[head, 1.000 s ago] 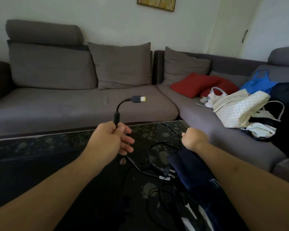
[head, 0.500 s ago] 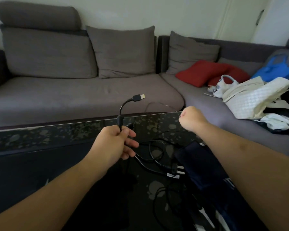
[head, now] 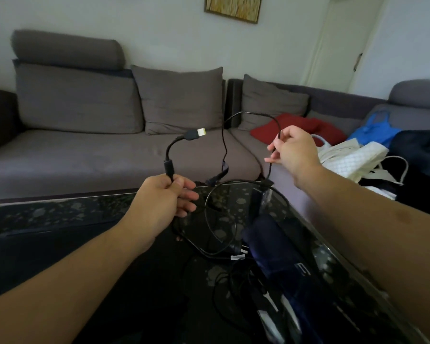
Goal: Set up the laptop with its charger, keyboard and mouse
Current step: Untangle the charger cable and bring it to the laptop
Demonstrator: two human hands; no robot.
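My left hand (head: 164,198) grips the black charger cable just below its ferrite bead, so the yellow-tipped plug (head: 196,133) sticks up above the fist. My right hand (head: 293,151) is raised over the table's far right corner and pinches another stretch of the charger cable (head: 248,114), which arcs up between the two hands. A cable strap dangles from that arc. The rest of the cable lies in loops (head: 216,219) on the black glass table (head: 60,214). A dark blue bag (head: 278,259) lies on the table under my right forearm. No laptop, keyboard or mouse is visible.
A grey corner sofa (head: 85,155) runs behind and to the right of the table. On its right part lie a red cushion (head: 296,127), white bags (head: 353,157), a blue bag (head: 375,127) and dark clothing. A closed door (head: 343,45) stands at the back right.
My right hand has risen from the bag on the table and pulled a length of cable up into an arc. My left hand has kept hold of the plug end.
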